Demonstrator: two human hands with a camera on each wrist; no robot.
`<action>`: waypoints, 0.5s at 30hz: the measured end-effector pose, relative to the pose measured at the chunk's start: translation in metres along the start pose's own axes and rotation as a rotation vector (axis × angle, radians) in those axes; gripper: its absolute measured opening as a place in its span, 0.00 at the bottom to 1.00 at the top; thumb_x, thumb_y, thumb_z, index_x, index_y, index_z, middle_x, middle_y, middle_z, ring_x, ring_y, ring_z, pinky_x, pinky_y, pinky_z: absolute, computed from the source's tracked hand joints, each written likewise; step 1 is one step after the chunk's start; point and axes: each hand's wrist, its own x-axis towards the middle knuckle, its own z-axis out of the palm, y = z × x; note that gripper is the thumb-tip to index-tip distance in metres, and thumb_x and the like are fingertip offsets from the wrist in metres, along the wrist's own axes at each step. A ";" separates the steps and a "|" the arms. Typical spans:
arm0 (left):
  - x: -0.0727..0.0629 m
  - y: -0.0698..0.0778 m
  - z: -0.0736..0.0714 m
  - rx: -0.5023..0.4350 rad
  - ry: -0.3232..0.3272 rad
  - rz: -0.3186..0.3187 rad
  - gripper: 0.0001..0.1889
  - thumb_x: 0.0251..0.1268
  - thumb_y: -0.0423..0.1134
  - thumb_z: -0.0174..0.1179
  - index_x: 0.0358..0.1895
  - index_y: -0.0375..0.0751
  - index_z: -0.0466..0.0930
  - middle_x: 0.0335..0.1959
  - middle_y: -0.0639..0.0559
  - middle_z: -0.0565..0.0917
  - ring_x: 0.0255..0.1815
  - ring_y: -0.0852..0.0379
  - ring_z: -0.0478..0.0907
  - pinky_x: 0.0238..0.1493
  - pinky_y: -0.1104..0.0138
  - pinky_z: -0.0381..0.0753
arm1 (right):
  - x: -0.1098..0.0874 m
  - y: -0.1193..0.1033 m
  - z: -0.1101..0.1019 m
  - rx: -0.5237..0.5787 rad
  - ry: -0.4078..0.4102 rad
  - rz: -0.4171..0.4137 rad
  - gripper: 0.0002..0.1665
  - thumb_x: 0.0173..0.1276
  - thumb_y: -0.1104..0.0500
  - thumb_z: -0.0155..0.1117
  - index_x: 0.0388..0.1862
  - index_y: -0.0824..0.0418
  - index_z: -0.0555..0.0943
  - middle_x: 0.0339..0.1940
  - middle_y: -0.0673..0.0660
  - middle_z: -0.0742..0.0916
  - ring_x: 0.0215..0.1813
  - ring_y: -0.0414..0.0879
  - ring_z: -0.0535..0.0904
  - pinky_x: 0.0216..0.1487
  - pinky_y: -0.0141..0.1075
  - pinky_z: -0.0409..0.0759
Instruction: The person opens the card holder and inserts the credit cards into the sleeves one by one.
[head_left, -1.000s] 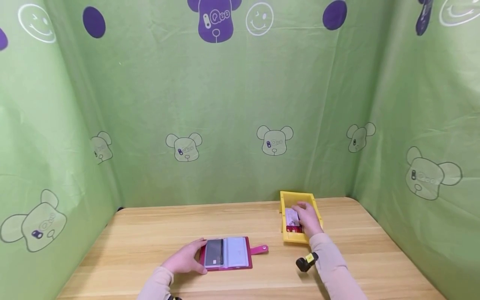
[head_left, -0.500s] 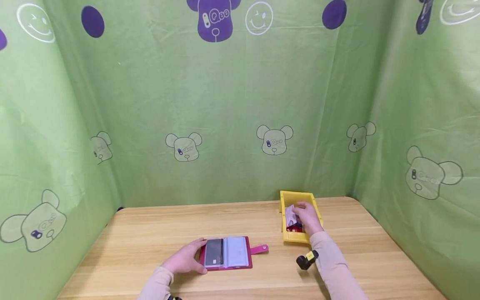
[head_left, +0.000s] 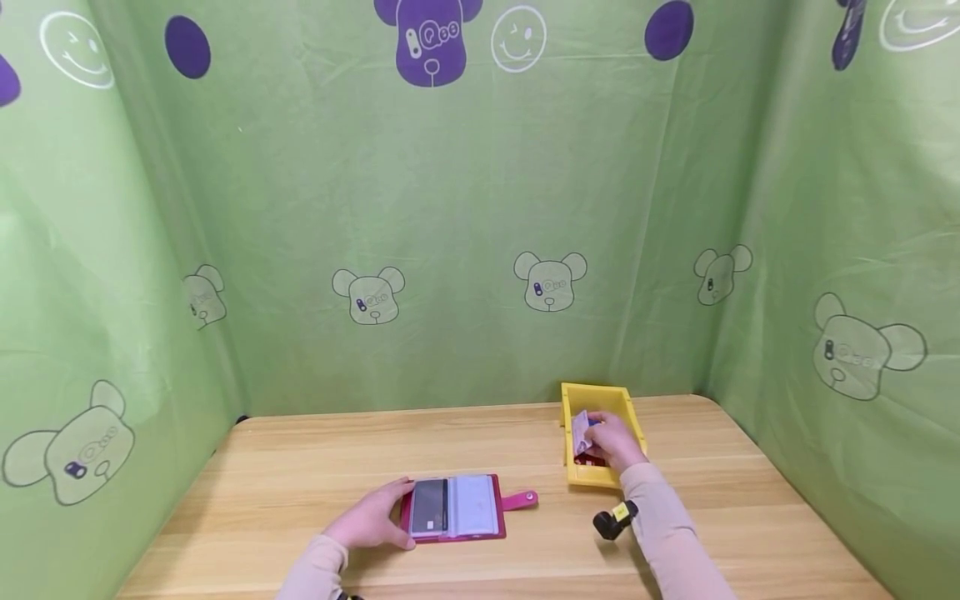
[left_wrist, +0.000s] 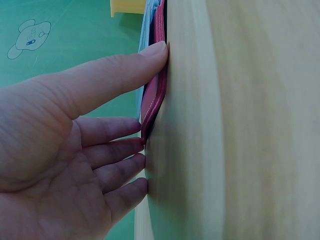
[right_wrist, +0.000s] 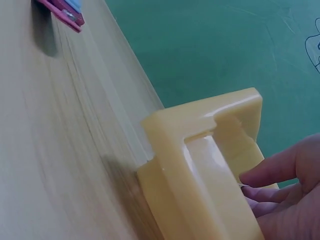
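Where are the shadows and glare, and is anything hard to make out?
Head: pale, bright patches on the green curtain, and details on the card in the right hand are too small to read; left wrist: dim shadow on the wooden table beside the left hand; right wrist: glossy highlights on the yellow bin, with a dark shadow beside it.

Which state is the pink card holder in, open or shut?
Open: the card holder lies spread on the table, inner sleeves showing, strap unfastened.

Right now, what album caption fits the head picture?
Left hand touches an open pink card holder; right hand pinches a card in a yellow bin.
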 end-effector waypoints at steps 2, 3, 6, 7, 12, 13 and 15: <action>0.001 0.000 0.001 -0.001 0.000 -0.001 0.50 0.37 0.39 0.77 0.69 0.27 0.63 0.71 0.27 0.64 0.69 0.27 0.64 0.69 0.35 0.62 | -0.001 -0.001 -0.001 0.018 -0.009 0.005 0.36 0.61 0.76 0.44 0.71 0.81 0.54 0.63 0.82 0.68 0.45 0.53 0.78 0.38 0.32 0.85; 0.001 0.000 0.001 -0.004 0.000 -0.001 0.50 0.37 0.39 0.77 0.69 0.27 0.63 0.71 0.27 0.64 0.69 0.27 0.64 0.69 0.35 0.62 | -0.002 -0.003 -0.002 0.026 -0.011 0.006 0.36 0.61 0.76 0.44 0.71 0.81 0.54 0.63 0.82 0.68 0.44 0.53 0.78 0.38 0.32 0.85; 0.001 -0.001 0.001 -0.007 0.000 -0.002 0.50 0.37 0.39 0.77 0.69 0.27 0.63 0.71 0.27 0.64 0.69 0.27 0.63 0.70 0.35 0.61 | -0.004 -0.005 -0.004 0.055 -0.015 0.004 0.37 0.60 0.76 0.43 0.71 0.80 0.53 0.62 0.82 0.69 0.42 0.51 0.78 0.37 0.31 0.85; 0.001 -0.001 0.001 -0.009 0.000 -0.001 0.50 0.37 0.38 0.77 0.69 0.27 0.63 0.71 0.27 0.64 0.69 0.27 0.63 0.70 0.35 0.61 | -0.004 -0.005 -0.004 0.067 -0.017 0.001 0.38 0.60 0.76 0.44 0.72 0.80 0.53 0.61 0.82 0.69 0.40 0.50 0.78 0.36 0.30 0.84; 0.001 0.000 0.000 -0.016 -0.001 -0.004 0.50 0.37 0.38 0.77 0.69 0.27 0.63 0.71 0.27 0.64 0.69 0.27 0.63 0.69 0.35 0.61 | -0.005 -0.007 -0.008 0.099 -0.028 -0.021 0.39 0.58 0.77 0.44 0.72 0.79 0.51 0.53 0.77 0.74 0.36 0.46 0.77 0.32 0.28 0.82; 0.001 0.000 0.000 -0.014 -0.001 -0.004 0.50 0.37 0.38 0.77 0.69 0.27 0.63 0.71 0.27 0.64 0.69 0.27 0.63 0.69 0.35 0.61 | -0.006 -0.007 -0.008 0.104 -0.028 -0.024 0.39 0.58 0.77 0.43 0.72 0.79 0.52 0.53 0.76 0.74 0.36 0.46 0.77 0.32 0.29 0.82; 0.000 0.001 -0.001 -0.010 0.000 -0.003 0.50 0.37 0.38 0.77 0.69 0.26 0.63 0.71 0.27 0.64 0.69 0.27 0.64 0.69 0.34 0.61 | -0.007 -0.008 -0.009 0.116 -0.029 -0.032 0.39 0.58 0.77 0.43 0.72 0.79 0.52 0.53 0.76 0.74 0.37 0.46 0.77 0.34 0.30 0.82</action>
